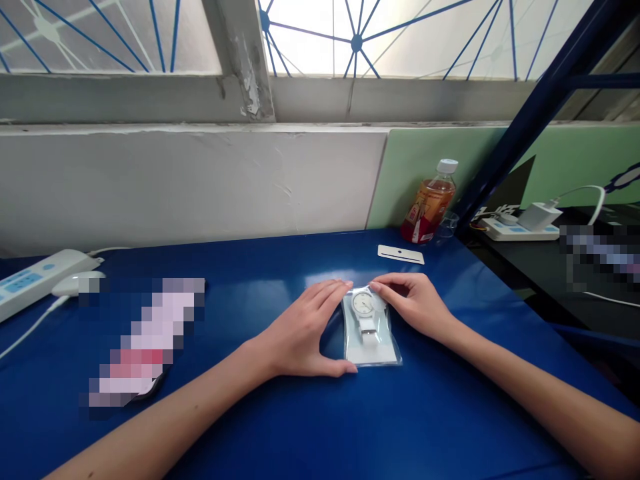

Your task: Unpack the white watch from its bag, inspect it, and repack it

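Observation:
A white wristwatch [363,305] with a round dial lies inside a clear plastic bag [382,353] on the blue tabletop [310,427]. White backing shows in the lower part of the bag. My left hand [300,333] rests along the bag's left side, fingers stretched out and thumb spread apart, with the fingertips at the top left corner and the thumb tip by the lower left edge. At the top right corner, my right hand [417,301] pinches the bag's edge between thumb and fingers.
Behind the bag lies a white card [401,254]. A drink bottle [430,203] with a white cap stands by the wall. On the left are a power strip [37,279] and a blurred-out pinkish object [145,343]. Another power strip [525,231] sits on the black surface at right.

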